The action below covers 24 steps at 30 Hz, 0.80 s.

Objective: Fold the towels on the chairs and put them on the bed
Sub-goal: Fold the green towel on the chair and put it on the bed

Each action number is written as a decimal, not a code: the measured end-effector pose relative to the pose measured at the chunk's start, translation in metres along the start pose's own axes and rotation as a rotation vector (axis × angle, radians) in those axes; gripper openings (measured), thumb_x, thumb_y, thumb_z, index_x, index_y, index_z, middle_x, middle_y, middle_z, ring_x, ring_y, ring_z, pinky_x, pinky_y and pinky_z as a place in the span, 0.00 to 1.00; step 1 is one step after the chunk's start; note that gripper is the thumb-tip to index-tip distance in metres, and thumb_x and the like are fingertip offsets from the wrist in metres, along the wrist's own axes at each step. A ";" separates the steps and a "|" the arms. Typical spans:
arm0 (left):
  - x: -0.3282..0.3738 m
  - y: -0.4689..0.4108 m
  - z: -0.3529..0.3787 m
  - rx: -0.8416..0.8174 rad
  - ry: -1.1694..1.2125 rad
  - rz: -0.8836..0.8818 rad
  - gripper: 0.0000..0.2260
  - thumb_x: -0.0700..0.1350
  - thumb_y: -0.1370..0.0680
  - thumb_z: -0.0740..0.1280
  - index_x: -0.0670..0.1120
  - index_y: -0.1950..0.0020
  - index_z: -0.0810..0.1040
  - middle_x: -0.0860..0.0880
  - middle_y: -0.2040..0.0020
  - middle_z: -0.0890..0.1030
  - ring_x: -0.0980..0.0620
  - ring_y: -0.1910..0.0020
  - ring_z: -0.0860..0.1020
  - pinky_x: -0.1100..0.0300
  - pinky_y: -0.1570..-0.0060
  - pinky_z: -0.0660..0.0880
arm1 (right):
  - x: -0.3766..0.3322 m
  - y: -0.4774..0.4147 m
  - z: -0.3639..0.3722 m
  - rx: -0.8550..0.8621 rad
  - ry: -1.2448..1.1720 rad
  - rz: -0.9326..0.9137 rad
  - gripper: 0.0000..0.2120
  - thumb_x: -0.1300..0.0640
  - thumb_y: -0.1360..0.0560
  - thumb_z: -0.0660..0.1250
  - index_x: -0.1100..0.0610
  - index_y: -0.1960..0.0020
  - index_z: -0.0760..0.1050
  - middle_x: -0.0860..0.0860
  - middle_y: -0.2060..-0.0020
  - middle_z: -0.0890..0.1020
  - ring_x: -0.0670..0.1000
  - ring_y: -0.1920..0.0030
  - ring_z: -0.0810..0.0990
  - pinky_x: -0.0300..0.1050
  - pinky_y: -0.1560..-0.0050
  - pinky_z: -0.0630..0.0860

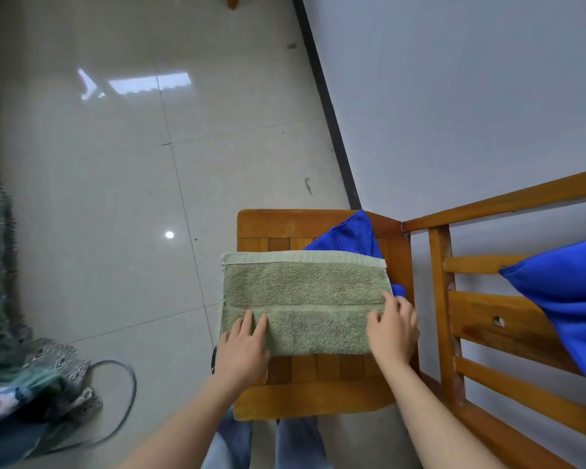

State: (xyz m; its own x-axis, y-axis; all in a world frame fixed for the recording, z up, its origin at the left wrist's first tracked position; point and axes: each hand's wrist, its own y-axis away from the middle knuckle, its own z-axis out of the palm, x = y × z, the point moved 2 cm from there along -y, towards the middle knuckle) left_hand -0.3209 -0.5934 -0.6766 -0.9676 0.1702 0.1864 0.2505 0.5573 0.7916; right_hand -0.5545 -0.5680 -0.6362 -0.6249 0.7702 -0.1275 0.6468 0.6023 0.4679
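Both hands lay flat with fingers straight, gripping nothing. The left hand (242, 343) and right hand (391, 330) pressed the near corners of the green towel (301, 292), which was already folded on the chair seat (278, 223). Just beyond it a blue towel (349, 235) lay unfolded, and a second blue towel (569, 299) hung to the right — folding seemed partly done, with carrying to the bed not yet begun.

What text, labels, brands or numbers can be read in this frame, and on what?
None: no word, label, brand or number can be read in this view.
green towel: plain woven bands, no tag showing.
blue towel on the wooden chair: no print, no marking.
patterned cloth at the left: blurred pattern, no lettering to make out.
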 end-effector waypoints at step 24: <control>0.003 0.036 0.036 0.081 0.230 0.065 0.29 0.49 0.24 0.62 0.52 0.25 0.58 0.47 0.23 0.54 0.45 0.28 0.62 0.50 0.34 0.67 | 0.048 0.023 -0.059 0.099 -0.491 0.305 0.09 0.63 0.25 0.65 0.59 0.47 0.69 0.55 0.54 0.76 0.55 0.56 0.74 0.48 0.60 0.72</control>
State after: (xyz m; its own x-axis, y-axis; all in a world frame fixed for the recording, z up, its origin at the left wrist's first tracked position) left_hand -0.3137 -0.5438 -0.6682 -0.9285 0.0237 0.3705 0.3055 0.6160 0.7261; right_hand -0.5956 -0.5296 -0.5798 -0.1434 0.9048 -0.4010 0.8183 0.3363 0.4662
